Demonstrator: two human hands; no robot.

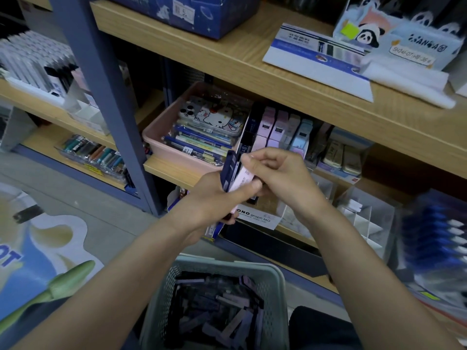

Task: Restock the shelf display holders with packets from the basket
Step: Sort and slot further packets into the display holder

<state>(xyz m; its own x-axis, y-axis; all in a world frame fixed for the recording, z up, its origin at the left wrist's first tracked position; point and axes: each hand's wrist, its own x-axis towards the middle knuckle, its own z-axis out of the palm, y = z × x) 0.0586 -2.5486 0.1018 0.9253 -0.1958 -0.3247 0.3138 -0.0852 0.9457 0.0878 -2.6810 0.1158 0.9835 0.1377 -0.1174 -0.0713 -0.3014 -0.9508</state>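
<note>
Head view, left hand (214,200) gripping slim packets (229,169), right hand (280,178) pinching them, perforated basket (252,265)

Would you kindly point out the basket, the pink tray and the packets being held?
basket (252,266), head view, on its pale green far rim.
pink tray (177,157), head view, on its front wall.
held packets (228,170), head view, on the dark blue one's face.

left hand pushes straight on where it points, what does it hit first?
Likely the right hand, which pinches the packets the left hand holds; behind that, the shelf's pastel packet row. Depth unclear.
</note>
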